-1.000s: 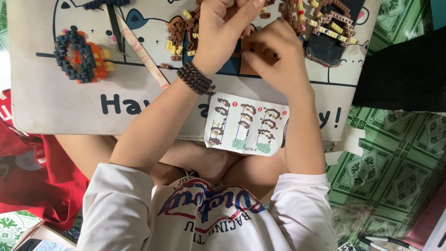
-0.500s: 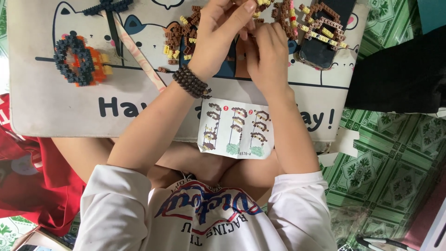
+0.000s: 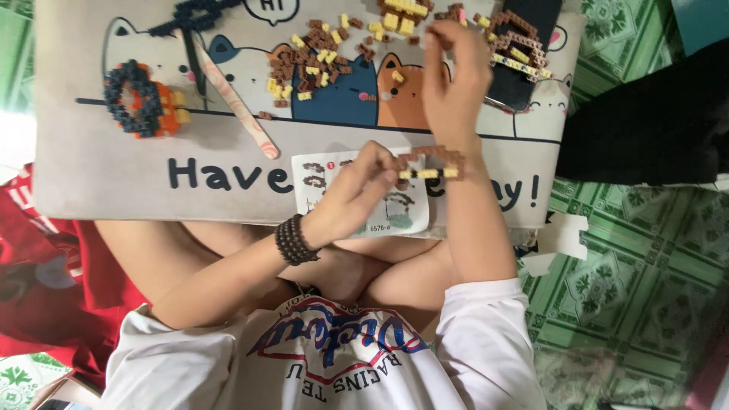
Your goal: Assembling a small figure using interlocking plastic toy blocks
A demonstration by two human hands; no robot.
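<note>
My left hand (image 3: 353,196), with a dark bead bracelet on the wrist, is shut on a small brown and yellow brick assembly (image 3: 430,164). It holds the assembly just above the folded instruction sheet (image 3: 380,216). My right hand (image 3: 454,85) reaches farther out, its fingertips among the loose brown and yellow bricks (image 3: 319,55). Whether it pinches a brick is unclear. Everything rests on a white lap board with cartoon cats (image 3: 106,186) across my crossed legs.
A dark blue and orange brick ring (image 3: 141,100) lies at the board's left, beside a pink striped stick (image 3: 237,115). A brown brick build (image 3: 518,44) sits on a black phone at the top right. A black cloth (image 3: 638,114) and a green patterned floor (image 3: 630,288) lie to the right, a red cloth (image 3: 38,281) to the left.
My left hand has come back from the brick pile toward me, carrying the brown and yellow assembly over the instruction sheet. My right hand stays out at the loose bricks.
</note>
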